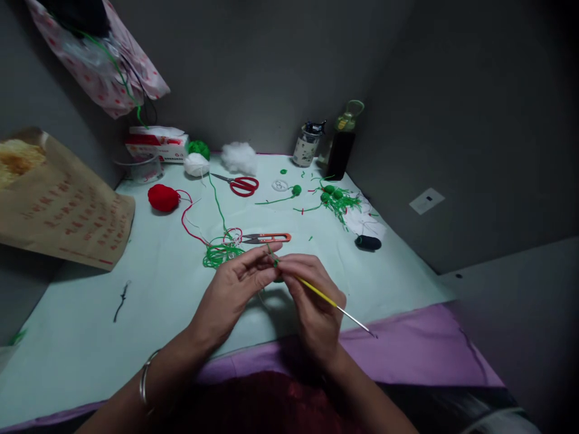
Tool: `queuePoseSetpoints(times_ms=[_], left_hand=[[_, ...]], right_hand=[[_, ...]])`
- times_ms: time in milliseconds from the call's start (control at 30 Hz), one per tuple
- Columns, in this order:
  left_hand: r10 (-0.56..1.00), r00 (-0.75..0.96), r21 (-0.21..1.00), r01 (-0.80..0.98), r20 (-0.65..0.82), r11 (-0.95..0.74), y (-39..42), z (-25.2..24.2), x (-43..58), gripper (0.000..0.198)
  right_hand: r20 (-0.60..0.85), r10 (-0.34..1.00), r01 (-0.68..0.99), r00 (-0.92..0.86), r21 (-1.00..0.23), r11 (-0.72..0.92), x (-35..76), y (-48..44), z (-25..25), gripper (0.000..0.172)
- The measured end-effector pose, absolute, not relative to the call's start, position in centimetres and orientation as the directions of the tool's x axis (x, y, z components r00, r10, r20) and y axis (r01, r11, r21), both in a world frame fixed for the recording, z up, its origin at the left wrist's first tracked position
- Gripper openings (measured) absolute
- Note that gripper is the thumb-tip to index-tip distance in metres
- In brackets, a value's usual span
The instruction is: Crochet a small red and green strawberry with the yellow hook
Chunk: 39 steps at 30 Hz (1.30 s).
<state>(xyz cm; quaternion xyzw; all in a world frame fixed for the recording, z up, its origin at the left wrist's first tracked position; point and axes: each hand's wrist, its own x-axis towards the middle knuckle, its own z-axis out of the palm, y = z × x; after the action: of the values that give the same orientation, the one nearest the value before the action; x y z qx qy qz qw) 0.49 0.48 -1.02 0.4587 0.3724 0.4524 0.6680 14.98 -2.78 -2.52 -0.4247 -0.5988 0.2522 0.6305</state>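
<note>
Both my hands meet above the middle of the table. My right hand (316,295) pinches a crochet hook (323,293) with a yellow grip and a metal shaft that slants down to the right. At my fingertips is a small green crochet piece (276,263), mostly hidden by the fingers. My left hand (237,286) pinches this piece between thumb and fingers, with a green strand over its index finger. Just beyond the left hand lies a loose heap of green yarn (219,255). Orange thread snips (271,238) rest behind the fingertips.
Red-handled scissors (243,185), a red yarn ball (163,198), a white yarn ball (196,164) and stuffing (239,158) lie farther back. Green crocheted balls (330,193) and a dark thread spool (368,243) are at the right. A paper bag (76,205) stands left; a bottle (341,150) stands near the wall.
</note>
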Motion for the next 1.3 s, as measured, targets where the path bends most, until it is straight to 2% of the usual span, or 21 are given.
queuePoseSetpoints(times_ms=[67, 167, 300, 500, 667, 1000, 1300], left_hand=[[0.940, 0.319, 0.887, -0.390, -0.121, 0.247, 0.3, -1.0, 0.7, 0.034], [0.925, 0.336, 0.824, -0.462, -0.178, 0.327, 0.0, -0.8, 0.8, 0.033], [0.935, 0.291, 0.836, -0.446, -0.201, 0.319, 0.0, -0.5, 0.7, 0.038], [0.968, 0.198, 0.889, -0.399, -0.154, 0.223, 0.1, -0.4, 0.4, 0.037], [0.966, 0.214, 0.894, -0.389, -0.148, 0.223, 0.0, -0.6, 0.3, 0.036], [0.969, 0.226, 0.919, -0.352, -0.102, 0.178, -0.1, -0.9, 0.1, 0.035], [0.967, 0.247, 0.927, -0.344, -0.062, 0.147, -0.2, -0.8, -0.1, 0.036]], right_hand=[[0.581, 0.800, 0.251, 0.153, -0.806, 0.537, 15.0, -3.0, -2.5, 0.027], [0.605, 0.778, 0.272, 0.169, -0.787, 0.554, 15.2, -3.0, -2.5, 0.028], [0.591, 0.788, 0.235, 0.170, -0.801, 0.551, 15.5, -2.9, -2.4, 0.027], [0.560, 0.787, 0.138, 0.260, -0.828, 0.544, 15.8, -3.1, -2.3, 0.026], [0.618, 0.753, 0.186, 0.227, -0.786, 0.589, 15.9, -3.3, -1.8, 0.026], [0.611, 0.785, 0.263, 0.104, -0.778, 0.570, 16.4, -3.4, -1.7, 0.026], [0.616, 0.783, 0.244, 0.087, -0.775, 0.582, 16.2, -3.4, -1.7, 0.026]])
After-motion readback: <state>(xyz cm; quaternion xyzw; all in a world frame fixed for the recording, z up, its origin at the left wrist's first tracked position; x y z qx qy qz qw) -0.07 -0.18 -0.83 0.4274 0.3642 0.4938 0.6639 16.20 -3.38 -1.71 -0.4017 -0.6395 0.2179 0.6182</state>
